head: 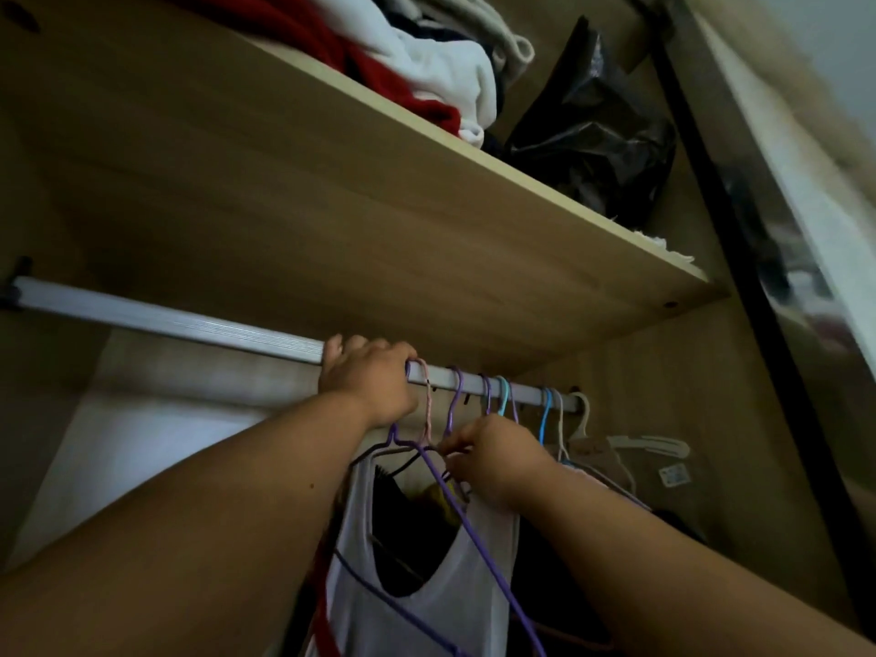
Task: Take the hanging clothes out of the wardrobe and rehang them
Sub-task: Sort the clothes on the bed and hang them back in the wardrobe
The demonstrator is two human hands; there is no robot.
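left hand (367,379) clamped over clothes rail (166,320) mid-span, right hand (500,459) just below rail pinching wire hangers (456,395), which one unclear in the dim, hands apart, white sleeveless top (455,604) on purple hanger (474,538) below rail, shelf (332,182) above rail

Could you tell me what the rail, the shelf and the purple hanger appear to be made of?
The rail looks like aluminium: pale, matt, with fine ribs along its length. The shelf seems to be laminated board: light wood-grain face, paler edge strip. The purple hanger is probably coated wire: thin, evenly coloured, smoothly bent.
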